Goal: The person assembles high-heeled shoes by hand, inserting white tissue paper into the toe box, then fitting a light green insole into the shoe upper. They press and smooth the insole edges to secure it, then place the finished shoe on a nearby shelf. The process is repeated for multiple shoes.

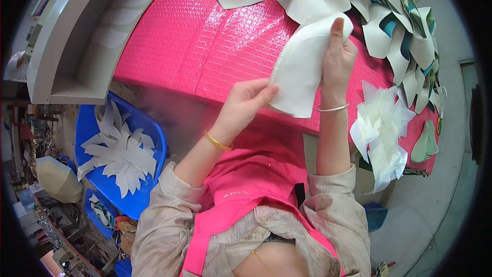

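Above the near edge of a pink-covered table [205, 46] I hold up a white, curved shoe upper piece [302, 66] with a stitched-looking band along its rounded side. My left hand [247, 103] pinches its lower left edge between thumb and fingers. Gripping the piece by its upper right side is my right hand [338, 56], thumb on top and the other fingers partly hidden behind. Several white shoe uppers [379, 33] with teal lining lie heaped beyond and to the right of my right hand.
Thin translucent white sheets [382, 128] hang over the table's right edge, near a pale green piece [424, 142]. A blue plastic chair [159, 146] at left holds a pile of white cut strips [120, 149]. A grey machine or conveyor frame [66, 36] borders the table's left side.
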A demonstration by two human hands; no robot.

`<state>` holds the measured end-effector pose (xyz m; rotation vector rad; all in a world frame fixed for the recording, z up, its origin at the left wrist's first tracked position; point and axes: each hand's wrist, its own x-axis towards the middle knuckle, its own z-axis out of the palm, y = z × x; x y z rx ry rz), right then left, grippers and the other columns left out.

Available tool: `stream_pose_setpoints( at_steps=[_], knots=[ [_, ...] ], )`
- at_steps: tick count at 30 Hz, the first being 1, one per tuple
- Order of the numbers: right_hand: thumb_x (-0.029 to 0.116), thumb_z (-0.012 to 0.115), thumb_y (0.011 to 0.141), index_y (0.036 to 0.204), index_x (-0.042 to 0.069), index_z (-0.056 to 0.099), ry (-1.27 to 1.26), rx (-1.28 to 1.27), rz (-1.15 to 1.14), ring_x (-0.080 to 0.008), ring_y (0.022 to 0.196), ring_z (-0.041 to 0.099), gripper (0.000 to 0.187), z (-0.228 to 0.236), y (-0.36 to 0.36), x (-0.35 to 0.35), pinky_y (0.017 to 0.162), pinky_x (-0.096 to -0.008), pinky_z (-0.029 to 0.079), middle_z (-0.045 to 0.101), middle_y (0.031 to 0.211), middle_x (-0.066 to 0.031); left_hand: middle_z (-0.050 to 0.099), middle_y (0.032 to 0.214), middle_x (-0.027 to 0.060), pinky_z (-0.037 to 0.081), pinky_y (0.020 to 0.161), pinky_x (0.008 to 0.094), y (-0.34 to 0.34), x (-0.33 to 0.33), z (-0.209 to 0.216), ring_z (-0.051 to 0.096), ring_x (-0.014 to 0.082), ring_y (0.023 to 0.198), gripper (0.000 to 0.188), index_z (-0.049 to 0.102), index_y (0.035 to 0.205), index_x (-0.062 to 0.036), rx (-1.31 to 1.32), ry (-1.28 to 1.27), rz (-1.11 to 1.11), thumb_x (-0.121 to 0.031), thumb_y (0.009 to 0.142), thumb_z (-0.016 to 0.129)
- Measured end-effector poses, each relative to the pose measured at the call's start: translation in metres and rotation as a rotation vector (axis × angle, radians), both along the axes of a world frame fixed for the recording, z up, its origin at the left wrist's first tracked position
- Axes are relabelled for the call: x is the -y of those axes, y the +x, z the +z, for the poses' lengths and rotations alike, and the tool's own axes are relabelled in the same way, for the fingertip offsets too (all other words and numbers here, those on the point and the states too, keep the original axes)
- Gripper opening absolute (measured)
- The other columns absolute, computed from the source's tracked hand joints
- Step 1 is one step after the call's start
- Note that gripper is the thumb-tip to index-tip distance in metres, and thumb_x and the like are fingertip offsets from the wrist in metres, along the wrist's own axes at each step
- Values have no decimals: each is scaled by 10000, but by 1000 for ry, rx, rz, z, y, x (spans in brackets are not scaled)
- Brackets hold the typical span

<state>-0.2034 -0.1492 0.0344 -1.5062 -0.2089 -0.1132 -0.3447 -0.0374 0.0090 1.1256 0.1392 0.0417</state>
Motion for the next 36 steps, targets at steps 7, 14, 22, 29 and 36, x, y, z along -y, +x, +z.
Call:
stream_pose_setpoints(
  at_steps=[7,14,22,29,36],
  knots=[
    [146,657,742,1102,-20,497,-147,62,684,-155,881,566,427,-9,-54,14,849,-277,388,591,910,-63,627,868,63,470,616,225,34,1,17,595,103,706,255,595,957,16,64,-326,552,-220,859,581],
    [136,621,770,740,-45,607,-201,44,612,-97,649,483,184,-14,-62,10,579,-243,304,558,636,-61,630,841,67,485,630,242,40,-7,20,604,109,733,364,594,927,13,65,-463,463,-342,856,559],
    [229,542,878,911,-42,617,52,-64,515,-73,755,531,283,-2,-80,-7,702,-229,413,613,791,-14,598,730,16,420,539,206,35,2,26,530,55,619,306,602,840,0,216,16,746,-302,869,565],
    [195,501,908,893,-35,597,111,-101,499,-36,690,458,250,-25,-97,4,625,-198,388,556,769,21,598,715,15,426,532,216,34,-6,26,533,58,605,291,600,825,-4,123,-235,581,-292,858,580],
    [259,440,938,850,6,586,347,-61,216,-24,691,458,305,-16,-76,-8,622,-173,373,549,758,29,620,764,45,452,588,241,0,12,7,564,102,646,174,628,895,4,378,613,510,-88,755,676]
  ],
)
